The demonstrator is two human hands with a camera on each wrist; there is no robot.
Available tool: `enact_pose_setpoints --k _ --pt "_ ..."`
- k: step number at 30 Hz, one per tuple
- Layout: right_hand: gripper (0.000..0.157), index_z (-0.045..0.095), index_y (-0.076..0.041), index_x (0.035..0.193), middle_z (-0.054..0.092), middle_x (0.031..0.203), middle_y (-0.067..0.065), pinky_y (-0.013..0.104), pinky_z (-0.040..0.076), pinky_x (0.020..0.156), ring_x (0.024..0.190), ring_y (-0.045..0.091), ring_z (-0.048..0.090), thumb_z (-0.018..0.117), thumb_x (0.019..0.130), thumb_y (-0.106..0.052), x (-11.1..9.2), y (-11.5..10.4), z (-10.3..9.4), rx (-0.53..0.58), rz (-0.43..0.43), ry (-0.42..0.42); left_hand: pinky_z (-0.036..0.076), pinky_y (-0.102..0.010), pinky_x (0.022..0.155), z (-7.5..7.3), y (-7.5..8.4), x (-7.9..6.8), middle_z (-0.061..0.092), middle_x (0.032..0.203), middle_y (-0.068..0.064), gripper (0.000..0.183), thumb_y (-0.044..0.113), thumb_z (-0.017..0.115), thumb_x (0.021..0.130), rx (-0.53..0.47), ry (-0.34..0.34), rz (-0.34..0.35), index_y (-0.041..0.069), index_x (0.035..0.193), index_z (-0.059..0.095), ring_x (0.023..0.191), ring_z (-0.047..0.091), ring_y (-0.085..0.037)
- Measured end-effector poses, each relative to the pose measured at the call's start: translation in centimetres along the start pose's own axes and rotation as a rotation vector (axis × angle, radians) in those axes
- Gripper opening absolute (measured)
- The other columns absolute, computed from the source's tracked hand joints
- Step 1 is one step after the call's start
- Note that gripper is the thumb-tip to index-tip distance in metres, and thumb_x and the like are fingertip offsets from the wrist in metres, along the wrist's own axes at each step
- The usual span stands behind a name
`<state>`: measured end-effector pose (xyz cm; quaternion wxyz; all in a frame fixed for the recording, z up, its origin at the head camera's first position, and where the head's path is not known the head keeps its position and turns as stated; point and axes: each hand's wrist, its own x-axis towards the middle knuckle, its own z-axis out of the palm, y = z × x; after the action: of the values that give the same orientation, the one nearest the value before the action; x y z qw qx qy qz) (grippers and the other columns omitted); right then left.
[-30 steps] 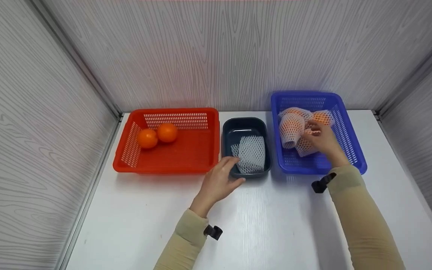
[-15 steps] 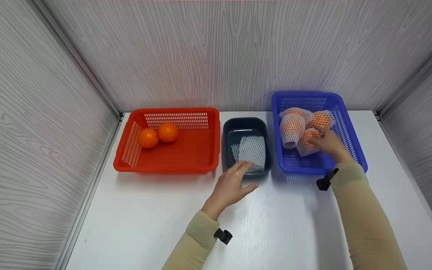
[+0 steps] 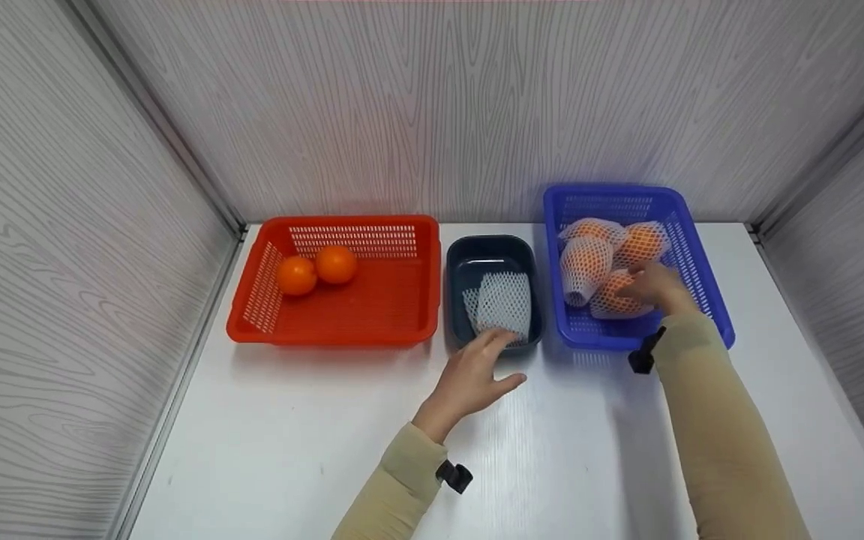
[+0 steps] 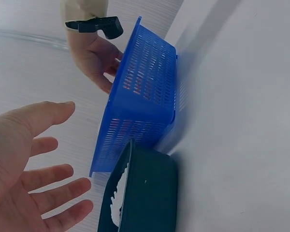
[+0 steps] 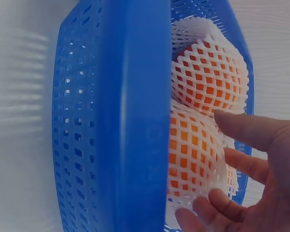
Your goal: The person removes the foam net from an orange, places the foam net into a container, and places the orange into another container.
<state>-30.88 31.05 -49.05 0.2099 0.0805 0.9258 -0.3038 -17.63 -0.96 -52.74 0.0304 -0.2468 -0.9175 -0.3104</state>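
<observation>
A blue basket (image 3: pixel 563 319) on the right holds several oranges in white foam nets. Inside it, my right hand (image 3: pixel 661 286) is at the front netted orange (image 3: pixel 615 294). In the right wrist view, the fingers and thumb are spread loosely along that netted orange (image 5: pixel 191 152), and another netted orange (image 5: pixel 210 79) lies beside it. My left hand (image 3: pixel 471 381) hovers with parted fingers at the front rim of a dark green tray (image 3: pixel 481 249), holding nothing. White foam nets (image 3: pixel 505 298) lie in this tray, partly hidden by the left fingertips.
A red basket (image 3: pixel 383 319) on the left holds two bare oranges (image 3: pixel 336 264) in its left part. All three containers stand in a row on a white table (image 3: pixel 312 420), near the grey wood-grain back wall (image 3: pixel 417 112).
My left hand has moved right, along the dark tray's front. The right hand drew back from the netted oranges, then returned to the front one, which has turned and shifted slightly.
</observation>
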Motion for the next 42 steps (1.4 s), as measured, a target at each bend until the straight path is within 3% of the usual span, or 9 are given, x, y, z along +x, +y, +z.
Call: enact_pose_setpoints --k 3,7,10,15,19,24,27,33,42 --pt "0.052 0.043 0.000 0.120 0.016 0.128 0.035 0.060 0.030 0.087 0.114 0.050 0.021 0.065 0.082 -0.026 -0.1 -0.1 0.2 0.018 0.041 0.045 0.041 -0.034 0.091 0.2 0.0 -0.1 0.048 0.125 0.002 0.057 0.042 0.068 0.078 -0.002 0.000 -0.005 0.021 0.128 0.050 0.112 0.048 -0.013" --pt "0.048 0.041 0.002 0.109 0.019 0.124 0.032 0.056 0.034 0.082 0.108 0.046 0.026 0.068 0.080 -0.026 0.0 -0.1 0.5 0.023 0.022 0.063 0.042 -0.033 0.089 0.4 -0.1 -0.2 0.049 0.123 0.002 0.055 0.042 0.068 0.078 0.008 0.019 0.009 0.021 0.126 0.052 0.109 0.050 -0.013" --pt "0.055 0.038 0.003 0.117 0.028 0.123 0.031 0.055 0.035 0.085 0.108 0.043 0.032 0.067 0.080 -0.025 0.3 0.0 0.6 0.022 -0.004 0.041 0.043 -0.031 0.089 0.5 -0.1 -0.2 0.049 0.122 0.002 0.054 0.041 0.068 0.078 0.011 0.029 0.024 0.019 0.125 0.052 0.108 0.051 -0.012" --pt "0.072 0.028 -0.002 0.138 0.026 0.137 0.029 0.060 0.024 0.096 0.123 0.046 0.025 0.067 0.081 -0.023 0.9 0.3 0.3 0.092 0.018 -0.042 0.042 -0.032 0.090 0.5 -0.1 -0.3 0.049 0.123 0.002 0.054 0.041 0.068 0.079 0.006 0.025 0.022 0.019 0.125 0.052 0.108 0.050 -0.013" --pt "0.064 0.035 -0.003 0.136 0.028 0.139 0.025 0.059 0.024 0.097 0.124 0.044 0.026 0.065 0.082 -0.020 1.1 0.5 0.0 0.101 0.026 -0.078 0.042 -0.032 0.090 0.5 -0.2 -0.3 0.048 0.124 0.002 0.053 0.042 0.067 0.079 0.004 0.018 0.012 0.019 0.125 0.053 0.109 0.050 -0.013" --pt "0.060 0.035 -0.002 0.129 0.035 0.127 0.021 0.057 0.029 0.094 0.114 0.039 0.032 0.067 0.082 -0.019 1.1 0.8 0.3 0.182 0.074 -0.068 0.042 -0.032 0.090 0.5 -0.2 -0.4 0.048 0.124 0.003 0.053 0.043 0.066 0.079 0.003 0.009 -0.002 0.021 0.125 0.053 0.108 0.050 -0.012" --pt "0.067 0.029 -0.002 0.129 0.032 0.125 0.020 0.057 0.029 0.094 0.115 0.038 0.030 0.070 0.079 -0.018 1.1 1.0 0.6 0.254 0.118 -0.075 0.042 -0.032 0.090 0.6 -0.3 -0.5 0.048 0.125 0.003 0.053 0.043 0.066 0.079 0.001 -0.001 -0.011 0.021 0.125 0.053 0.109 0.050 -0.012" --pt "0.091 0.015 -0.007 0.143 0.018 0.145 0.021 0.059 0.020 0.098 0.130 0.042 0.017 0.074 0.074 -0.017 1.4 1.5 1.0 0.398 0.206 -0.079 0.041 -0.032 0.091 0.7 -0.3 -0.5 0.048 0.124 0.003 0.053 0.042 0.067 0.079 -0.006 -0.005 -0.017 0.020 0.125 0.053 0.109 0.049 -0.012" --pt "0.080 0.024 -0.002 0.139 0.026 0.140 0.023 0.056 0.031 0.094 0.123 0.041 0.029 0.071 0.078 -0.024 0.4 1.4 -0.3 0.370 0.283 -0.112 0.042 -0.031 0.090 1.2 0.2 -0.2 0.048 0.123 0.006 0.053 0.043 0.067 0.079 -0.009 -0.018 -0.017 0.021 0.126 0.052 0.109 0.049 -0.010"
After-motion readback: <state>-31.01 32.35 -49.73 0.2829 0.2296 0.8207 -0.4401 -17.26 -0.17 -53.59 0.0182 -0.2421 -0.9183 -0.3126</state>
